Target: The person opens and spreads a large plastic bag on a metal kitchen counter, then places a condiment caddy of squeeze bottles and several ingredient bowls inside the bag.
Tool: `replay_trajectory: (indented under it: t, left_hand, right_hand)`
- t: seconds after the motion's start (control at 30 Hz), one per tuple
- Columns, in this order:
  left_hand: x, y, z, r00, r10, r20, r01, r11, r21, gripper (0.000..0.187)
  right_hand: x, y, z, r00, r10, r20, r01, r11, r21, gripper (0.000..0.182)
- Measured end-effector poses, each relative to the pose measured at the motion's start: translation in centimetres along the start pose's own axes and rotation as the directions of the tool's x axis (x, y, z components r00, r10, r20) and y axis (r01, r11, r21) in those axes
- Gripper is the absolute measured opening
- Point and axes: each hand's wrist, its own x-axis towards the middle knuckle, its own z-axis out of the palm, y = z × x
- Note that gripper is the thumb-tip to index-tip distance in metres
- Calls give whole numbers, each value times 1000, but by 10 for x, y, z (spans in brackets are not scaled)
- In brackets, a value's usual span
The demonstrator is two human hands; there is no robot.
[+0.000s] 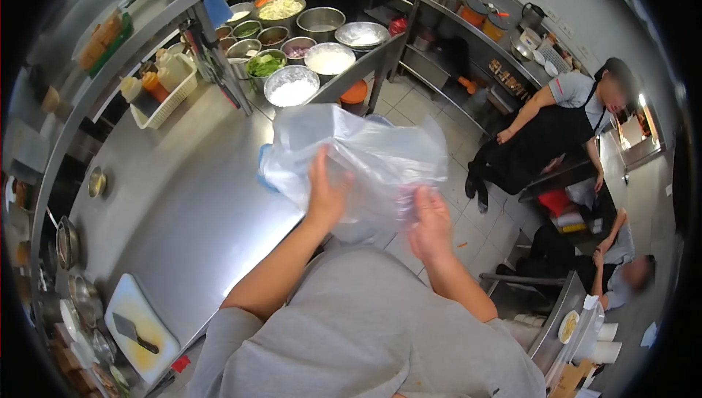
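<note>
A large, clear plastic bag (365, 138) hangs in front of my body, beside the edge of the steel table (205, 201). My left hand (329, 192) grips it near the middle, thumb pointing up and the other fingers partly behind the film. On the other side, my right hand (430, 226) pinches the bag's right part, its fingers blurred and partly covered by plastic. Something blue (268, 170) shows at the bag's left end, over the table.
Metal bowls of ingredients, including white powder (292, 87), stand beyond the table. A basket of sauce bottles (167, 95) sits at left. On a cutting board (140, 325) lies a cleaver (135, 332). Two people (563, 120) are at the right, near counters.
</note>
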Motion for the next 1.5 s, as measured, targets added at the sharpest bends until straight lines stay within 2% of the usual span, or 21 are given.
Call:
replay_trajectory:
  t: [0.13, 0.17, 0.2, 0.33, 0.4, 0.43, 0.53, 0.67, 0.73, 0.8, 0.87, 0.97, 1.03, 1.1, 1.17, 1.23, 1.27, 1.33, 1.4, 1.47, 1.5]
  left_hand:
    - [16, 11, -25, 949, 43, -312, -20, 997, 77, 118]
    - [17, 22, -31, 913, 242, -329, -126, 933, 337, 117]
    - [17, 28, -34, 854, 429, -293, -201, 793, 575, 116]
    - [20, 14, -55, 745, 608, -274, -376, 722, 581, 107]
    - [16, -19, -61, 639, 768, -37, -617, 541, 571, 83]
    - [23, -13, -74, 492, 869, 50, -644, 325, 693, 75]
    - [35, -18, -109, 626, 779, -41, -489, 432, 757, 71]
    - [40, 46, -131, 779, 579, -240, -193, 586, 787, 58]
    - [33, 56, -111, 703, 548, -454, -216, 771, 599, 56]
    - [2, 68, -70, 649, 661, -377, -518, 747, 417, 51]
    - [-14, 116, -37, 739, 668, 87, -670, 742, 6, 43]
    - [-20, 125, 9, 763, 627, 154, -578, 770, -271, 21]
    - [-12, 102, 7, 853, 299, 428, -132, 917, -377, 12]
    - [0, 84, -14, 926, 258, 275, -93, 864, -495, 12]
    - [19, 78, -45, 991, 120, -56, -132, 917, -377, 16]
    - [33, 68, -81, 981, -93, -171, -19, 830, -557, 16]
    - [31, 66, -88, 981, -92, -169, -18, 831, -555, 16]
    - [20, 64, -97, 966, 169, -196, -189, 978, -91, 19]
    - [17, 66, -101, 964, 144, -224, -180, 972, -150, 18]
    - [15, 76, -111, 956, 125, -264, -183, 961, -208, 18]
    - [7, 87, -123, 977, 88, -193, -188, 779, -598, 17]
  right_hand:
    - [6, -18, -31, 974, -221, 43, 225, 963, -150, 27]
    - [8, -23, -34, 974, -222, 48, 227, 961, -156, 27]
    - [10, -29, -36, 952, -298, -71, 274, 932, -238, 31]
    - [16, -73, -71, 824, -495, -276, 373, 841, -393, 36]
    - [12, -104, -95, 787, -572, -230, 444, 785, -431, 42]
    - [11, -119, -104, 717, -632, -295, 460, 747, -480, 44]
    - [1, -176, -86, 484, -698, -527, 432, 715, -551, 48]
    - [-13, -195, -104, 584, -655, -480, 533, 755, -382, 57]
    - [-9, -163, -80, 606, -594, -529, 500, 801, -328, 58]
    - [-1, -113, -51, 628, -519, -580, 443, 851, -282, 59]
    - [-2, -51, -42, 746, -478, -464, 430, 878, -213, 54]
    - [-11, -12, 1, 872, -466, -152, 449, 884, -130, 45]
    - [-6, -22, 2, 874, -486, 10, 483, 866, -127, 39]
    - [10, -57, -33, 950, -309, 44, 311, 931, -191, 27]
    - [23, -82, -47, 895, -401, -195, 264, 829, -492, 17]
    - [33, -91, -77, 858, -429, -281, 339, 886, -316, 14]
    - [37, -93, -80, 850, -445, -281, 369, 885, -286, 17]
    - [38, -98, -78, 828, -486, -281, 405, 863, -302, 14]
    - [25, -107, -77, 806, -525, -275, 439, 840, -318, 11]
    - [0, -123, -93, 906, -424, 8, 424, 906, -7, 27]
    - [-6, -133, -68, 862, -467, 196, 460, 884, 83, 62]
